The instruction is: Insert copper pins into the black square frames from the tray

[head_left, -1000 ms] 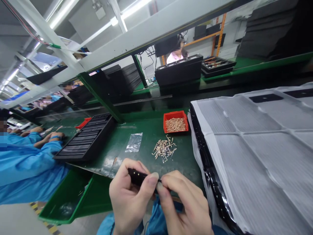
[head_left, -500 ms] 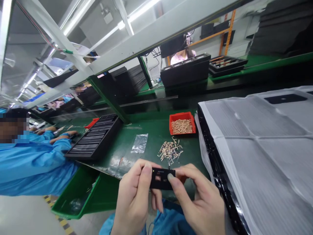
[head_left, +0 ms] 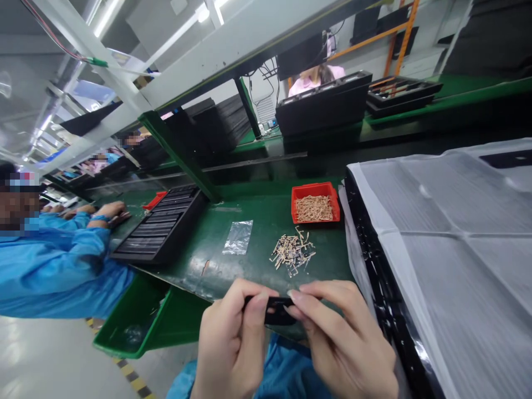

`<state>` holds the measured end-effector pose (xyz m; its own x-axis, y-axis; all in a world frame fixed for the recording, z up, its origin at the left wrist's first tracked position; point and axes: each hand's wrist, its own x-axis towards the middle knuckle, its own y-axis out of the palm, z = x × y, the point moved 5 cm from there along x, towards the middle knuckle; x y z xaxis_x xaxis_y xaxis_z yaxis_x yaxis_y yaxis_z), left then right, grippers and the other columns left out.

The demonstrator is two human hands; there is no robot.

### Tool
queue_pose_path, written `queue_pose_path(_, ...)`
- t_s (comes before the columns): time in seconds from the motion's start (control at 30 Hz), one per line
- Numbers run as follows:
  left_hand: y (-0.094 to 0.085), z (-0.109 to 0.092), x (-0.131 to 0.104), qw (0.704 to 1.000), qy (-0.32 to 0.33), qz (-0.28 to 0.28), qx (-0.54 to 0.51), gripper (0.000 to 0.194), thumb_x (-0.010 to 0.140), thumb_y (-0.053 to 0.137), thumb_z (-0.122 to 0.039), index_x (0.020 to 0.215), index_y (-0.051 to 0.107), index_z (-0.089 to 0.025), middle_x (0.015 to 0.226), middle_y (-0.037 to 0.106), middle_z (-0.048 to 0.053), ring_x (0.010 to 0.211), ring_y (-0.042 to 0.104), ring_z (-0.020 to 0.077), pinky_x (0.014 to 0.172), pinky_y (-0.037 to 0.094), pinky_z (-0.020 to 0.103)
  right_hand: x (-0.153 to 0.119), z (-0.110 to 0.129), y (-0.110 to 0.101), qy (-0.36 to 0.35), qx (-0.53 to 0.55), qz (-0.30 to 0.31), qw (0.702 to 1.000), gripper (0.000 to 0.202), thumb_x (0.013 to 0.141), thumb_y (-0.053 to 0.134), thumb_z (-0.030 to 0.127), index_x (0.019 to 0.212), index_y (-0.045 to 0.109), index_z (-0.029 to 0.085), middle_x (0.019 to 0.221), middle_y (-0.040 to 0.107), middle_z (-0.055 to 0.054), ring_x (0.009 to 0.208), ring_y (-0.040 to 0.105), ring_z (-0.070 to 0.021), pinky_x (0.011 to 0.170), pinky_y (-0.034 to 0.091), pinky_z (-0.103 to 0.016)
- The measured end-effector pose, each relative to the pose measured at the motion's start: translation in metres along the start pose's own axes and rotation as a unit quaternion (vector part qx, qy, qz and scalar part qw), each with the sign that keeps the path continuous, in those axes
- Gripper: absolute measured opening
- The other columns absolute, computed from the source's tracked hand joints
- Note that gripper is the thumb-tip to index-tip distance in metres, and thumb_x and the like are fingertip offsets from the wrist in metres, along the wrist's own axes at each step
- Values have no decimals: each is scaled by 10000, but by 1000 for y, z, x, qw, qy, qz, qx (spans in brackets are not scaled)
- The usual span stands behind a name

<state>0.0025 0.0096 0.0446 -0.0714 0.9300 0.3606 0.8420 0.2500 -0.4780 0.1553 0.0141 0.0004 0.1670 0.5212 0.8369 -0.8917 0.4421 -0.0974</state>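
A small flat black plate with cut-outs (head_left: 277, 315) is held in front of me, tilted so that it looks narrow. My left hand (head_left: 239, 332) pinches its left end between thumb and fingers. At its right end, the fingertips of my right hand (head_left: 343, 332) press on the upper edge and corner. Whether a tiny part sits between those right fingertips is hidden. Just beyond my hands, a loose pile of small tan and metallic strips (head_left: 292, 252) lies on the green bench (head_left: 261, 205).
A red bin (head_left: 316, 190) of tan strips stands behind the pile. A clear plastic bag (head_left: 238, 237) and a black slotted tray (head_left: 158, 227) lie left. White sheeting (head_left: 436, 221) covers a black tray at right. A green bin (head_left: 145, 332) hangs below; a co-worker's blue sleeve (head_left: 62, 266) is left.
The black plate has tipped from showing its face to nearly edge-on. My right fingers have shifted from gripping its right side to its upper edge. The view has moved slightly.
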Motion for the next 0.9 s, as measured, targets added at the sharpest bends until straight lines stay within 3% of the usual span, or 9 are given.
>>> queue_pose_path(0.13,-2,2,4,989,116,51,79,200,1065,543,-177,1008,710,-272,523,595,-87,372,544,93,425,424,192,-2,-7,2,50,59,23,997,202,943,648,-2,1028,726,163,915,751,-60,827,698,-155,706,584,-304)
queue_pose_path(0.23,-1,-1,7,969,201,72,122,160,1074,552,-198,1037,700,-249,637,674,-60,498,650,95,555,513,199,-2,-10,8,74,84,60,992,141,1027,585,90,959,677,171,862,724,-49,785,691,-147,671,559,-292)
queue_pose_path(0.33,1,-7,11,958,250,72,123,209,1121,504,-242,999,672,-217,721,746,-42,563,700,82,610,534,196,-1,-11,13,108,99,54,988,255,1117,499,257,896,610,192,795,676,-22,725,669,-122,632,536,-258)
queue_pose_path(0.5,7,-7,13,951,273,69,130,245,1137,491,-230,963,662,-205,811,825,-17,719,813,105,682,587,201,-3,-13,19,137,115,12,984,304,1129,491,323,864,571,199,738,609,2,651,604,-92,575,507,-206)
queue_pose_path(0.7,8,-5,19,964,251,52,74,294,1138,508,-340,925,665,-215,662,758,-35,683,819,131,629,604,194,-4,-15,18,121,141,-21,982,142,1056,582,149,932,640,188,757,668,-25,682,630,-133,589,525,-257)
queue_pose_path(0.9,4,-5,26,964,242,60,90,308,1133,513,-362,916,678,-217,704,776,-29,594,764,109,573,562,192,-2,-18,24,86,150,54,983,258,929,541,-28,999,636,202,806,694,-34,711,637,-158,617,521,-298)
